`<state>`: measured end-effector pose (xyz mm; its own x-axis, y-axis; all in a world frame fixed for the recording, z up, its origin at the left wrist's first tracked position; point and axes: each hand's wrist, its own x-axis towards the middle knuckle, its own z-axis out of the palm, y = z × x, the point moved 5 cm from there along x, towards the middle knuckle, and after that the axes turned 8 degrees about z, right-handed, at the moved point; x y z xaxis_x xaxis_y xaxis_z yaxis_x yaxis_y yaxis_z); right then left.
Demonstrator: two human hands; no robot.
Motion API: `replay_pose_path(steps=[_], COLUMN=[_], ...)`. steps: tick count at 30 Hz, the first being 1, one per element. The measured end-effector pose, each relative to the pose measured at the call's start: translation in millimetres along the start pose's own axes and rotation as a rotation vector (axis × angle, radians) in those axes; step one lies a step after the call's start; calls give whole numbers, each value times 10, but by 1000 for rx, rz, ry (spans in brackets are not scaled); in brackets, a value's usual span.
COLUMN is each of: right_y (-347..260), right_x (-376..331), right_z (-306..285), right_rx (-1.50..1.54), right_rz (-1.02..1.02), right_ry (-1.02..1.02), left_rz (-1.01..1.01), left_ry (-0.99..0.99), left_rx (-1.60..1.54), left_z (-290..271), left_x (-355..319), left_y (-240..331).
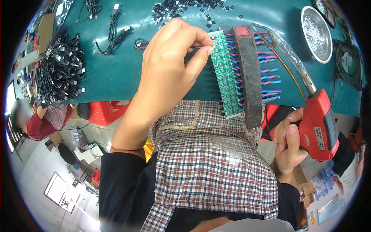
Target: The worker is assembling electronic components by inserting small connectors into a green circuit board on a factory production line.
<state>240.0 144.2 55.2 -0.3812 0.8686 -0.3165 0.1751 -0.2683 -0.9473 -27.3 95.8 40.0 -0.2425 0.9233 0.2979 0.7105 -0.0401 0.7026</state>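
My left hand (170, 62) is closed in a pinch on the end of a thin black cable (197, 47), at the top left edge of a green circuit board panel (227, 79). The cable's coil (141, 44) lies just left of the hand. A dark heavy bar (251, 85) with a red patch rests across the coloured wires (270, 77) that run out from the panel's right side. My right hand (289, 143) grips a red and black soldering gun (320, 123); its long tip points up and left, above the wires beside the bar.
A pile of black cables with white plugs (60, 67) lies on the left of the green table (112, 77). Small black parts (174, 9) are scattered at the back. A metal bowl (317, 34) and a black fan (348, 63) stand at right. Another person (42, 120) sits at far left.
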Motion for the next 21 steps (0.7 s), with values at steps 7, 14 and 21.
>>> replay_pose_path(steps=[7, 14, 21], right_y=[35, 109, 75], right_x=[-61, -57, -11], right_z=[55, 44, 58], right_rx=[-156, -252, -384], right_rz=[56, 122, 59], right_ry=[-95, -96, -161], left_rz=[10, -16, -9], left_ry=[-20, -35, -31], left_rx=[140, 138, 141], left_z=[102, 113, 116], left_x=[-12, 9, 6], left_y=[0, -46, -47])
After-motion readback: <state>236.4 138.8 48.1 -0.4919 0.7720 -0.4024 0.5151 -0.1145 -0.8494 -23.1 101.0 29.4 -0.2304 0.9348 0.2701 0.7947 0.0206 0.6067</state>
